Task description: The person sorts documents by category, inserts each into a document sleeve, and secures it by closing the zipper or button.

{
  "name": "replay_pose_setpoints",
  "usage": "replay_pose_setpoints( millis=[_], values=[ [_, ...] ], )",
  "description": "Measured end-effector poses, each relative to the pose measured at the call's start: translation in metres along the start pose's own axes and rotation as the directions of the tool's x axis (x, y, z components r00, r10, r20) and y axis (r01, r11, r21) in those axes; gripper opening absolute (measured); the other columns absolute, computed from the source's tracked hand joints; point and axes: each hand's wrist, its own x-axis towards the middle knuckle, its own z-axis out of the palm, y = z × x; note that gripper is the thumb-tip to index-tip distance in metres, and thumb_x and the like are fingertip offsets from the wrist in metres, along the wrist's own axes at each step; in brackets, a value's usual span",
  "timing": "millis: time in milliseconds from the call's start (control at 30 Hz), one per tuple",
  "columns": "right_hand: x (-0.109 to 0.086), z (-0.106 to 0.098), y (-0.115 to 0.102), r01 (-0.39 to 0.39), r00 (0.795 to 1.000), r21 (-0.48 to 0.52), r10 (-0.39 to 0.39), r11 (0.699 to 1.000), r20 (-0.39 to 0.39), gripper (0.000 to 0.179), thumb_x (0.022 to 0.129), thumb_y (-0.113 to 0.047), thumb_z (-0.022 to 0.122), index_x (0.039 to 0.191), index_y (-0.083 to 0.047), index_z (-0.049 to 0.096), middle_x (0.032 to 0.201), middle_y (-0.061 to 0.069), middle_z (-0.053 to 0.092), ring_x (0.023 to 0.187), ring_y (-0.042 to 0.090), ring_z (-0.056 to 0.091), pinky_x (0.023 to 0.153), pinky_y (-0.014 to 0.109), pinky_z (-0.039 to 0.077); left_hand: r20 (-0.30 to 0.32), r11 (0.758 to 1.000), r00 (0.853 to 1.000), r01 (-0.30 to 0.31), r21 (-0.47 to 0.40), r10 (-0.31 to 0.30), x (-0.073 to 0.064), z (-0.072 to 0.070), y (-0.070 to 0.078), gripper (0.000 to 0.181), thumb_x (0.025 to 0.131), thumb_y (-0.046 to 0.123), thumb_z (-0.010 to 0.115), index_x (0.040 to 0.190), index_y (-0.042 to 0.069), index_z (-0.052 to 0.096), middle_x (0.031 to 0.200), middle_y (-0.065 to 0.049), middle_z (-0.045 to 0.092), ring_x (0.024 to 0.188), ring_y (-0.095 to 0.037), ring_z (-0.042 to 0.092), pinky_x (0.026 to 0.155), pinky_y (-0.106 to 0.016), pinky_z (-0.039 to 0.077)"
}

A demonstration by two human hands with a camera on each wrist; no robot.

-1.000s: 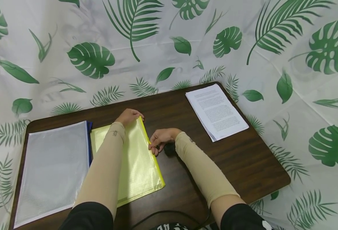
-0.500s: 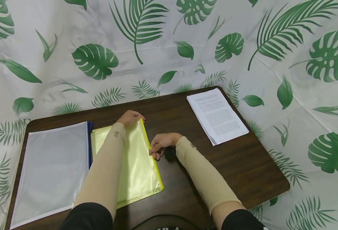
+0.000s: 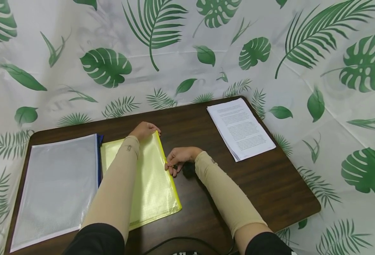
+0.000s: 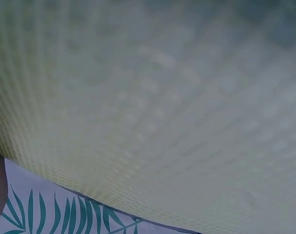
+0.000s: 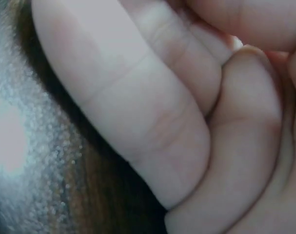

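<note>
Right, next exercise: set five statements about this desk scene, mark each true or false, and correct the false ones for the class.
1. The right hand is at the right edge of the yellow pouch. True.
2. The left hand is on the printed papers. False: it is at the yellow pouch's far right corner.
3. The printed papers lie to the right of both pouches. True.
4. The blue-edged pouch lies right of the yellow pouch. False: it lies to its left.
5. The forearm sleeves are green. False: they are beige.
</note>
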Motion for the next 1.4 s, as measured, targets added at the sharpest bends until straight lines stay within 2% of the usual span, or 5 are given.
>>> replay_pose_setpoints(
  millis=[167,400,667,1033,1400],
  values=[
    [0.000,0.002,0.002,0.006,1.000,-0.004,-0.007,1.000,-0.023,0.025,0.106,-0.013,0.053,0.106,0.000,0.074,0.085,0.009,0.075,0.077,0.021,0.074,0.066,0.029,0.057,-0.021,1.000,1.000,-0.008,0.009,0.008,-0.005,0.002,0.003,0.032,0.109,0.017,0.047,0.118,0.002,0.074,0.112,-0.014,0.075,0.079,-0.016,0.063,0.077,-0.028,0.047],
    [-0.005,0.009,0.005,0.024,0.996,-0.016,-0.025,1.000,-0.084,0.025,0.105,-0.013,0.053,0.104,-0.001,0.076,0.081,0.009,0.074,0.071,0.019,0.073,0.060,0.026,0.054,-0.013,1.000,1.000,-0.014,0.013,0.014,-0.008,0.002,0.006,0.033,0.110,0.016,0.046,0.121,0.001,0.073,0.114,-0.014,0.075,0.090,-0.019,0.066,0.086,-0.031,0.047],
    [-0.011,0.016,0.001,-0.023,0.999,-0.017,0.022,1.000,-0.039,0.025,0.104,-0.010,0.054,0.099,0.001,0.076,0.079,0.011,0.074,0.070,0.020,0.073,0.064,0.029,0.057,-0.035,1.000,0.999,-0.020,-0.002,0.020,-0.007,-0.002,0.008,0.033,0.110,0.017,0.046,0.117,0.003,0.075,0.115,-0.016,0.074,0.074,-0.017,0.060,0.072,-0.028,0.047],
    [-0.009,0.015,0.003,-0.036,0.999,0.026,0.036,0.999,-0.005,0.024,0.105,-0.009,0.053,0.102,0.003,0.073,0.082,0.011,0.075,0.073,0.021,0.073,0.066,0.029,0.058,-0.017,0.999,0.999,-0.034,0.007,0.034,-0.007,0.000,0.006,0.032,0.109,0.016,0.046,0.117,0.001,0.075,0.113,-0.017,0.074,0.070,-0.014,0.058,0.068,-0.027,0.047],
    [-0.010,0.017,0.006,-0.023,1.000,0.033,0.023,0.999,-0.015,0.025,0.105,-0.012,0.053,0.102,0.003,0.073,0.083,0.011,0.075,0.075,0.020,0.073,0.066,0.028,0.058,-0.015,0.999,1.000,-0.017,0.052,0.017,-0.006,0.002,0.005,0.032,0.109,0.017,0.047,0.121,0.003,0.074,0.117,-0.015,0.073,0.096,-0.024,0.063,0.087,-0.033,0.046]
  ],
)
